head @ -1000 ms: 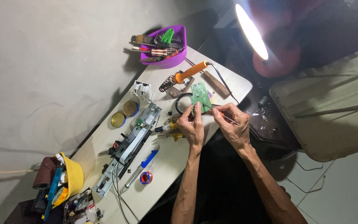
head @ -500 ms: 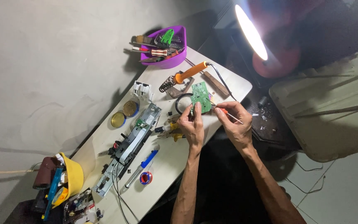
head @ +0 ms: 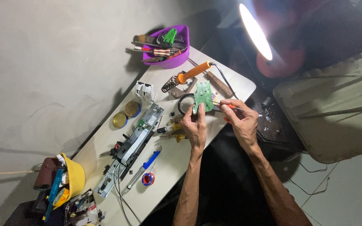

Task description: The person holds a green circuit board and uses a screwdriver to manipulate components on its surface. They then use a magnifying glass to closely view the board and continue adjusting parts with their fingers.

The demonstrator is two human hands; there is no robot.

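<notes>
The green circuit board [head: 202,96] stood upright above the table [head: 168,167], its long axis running roughly away from the person, the top end pointing toward the orange soldering iron [head: 193,73] on its coiled stand. The left hand [head: 195,126] gripped the board's lower edge, its fingers closed on it. The right hand [head: 241,119] pinched a thin orange-handled tool [head: 230,107], the fingers clenched around it; the tool lay nearly level, its metal end pointing left at the board's right edge, and whether it touched could not be told.

A purple bowl [head: 177,60] at the table's far end held a crowd of hand tools, a green-handled one on top. Two small round tins [head: 126,114] sat open near the left edge. A yellow container [head: 77,175] at the near corner held a blue tool.

Compared with a second earlier, the right hand had shifted slightly outward and the tool lay flatter, while the board and left hand had stayed in much the same place.
</notes>
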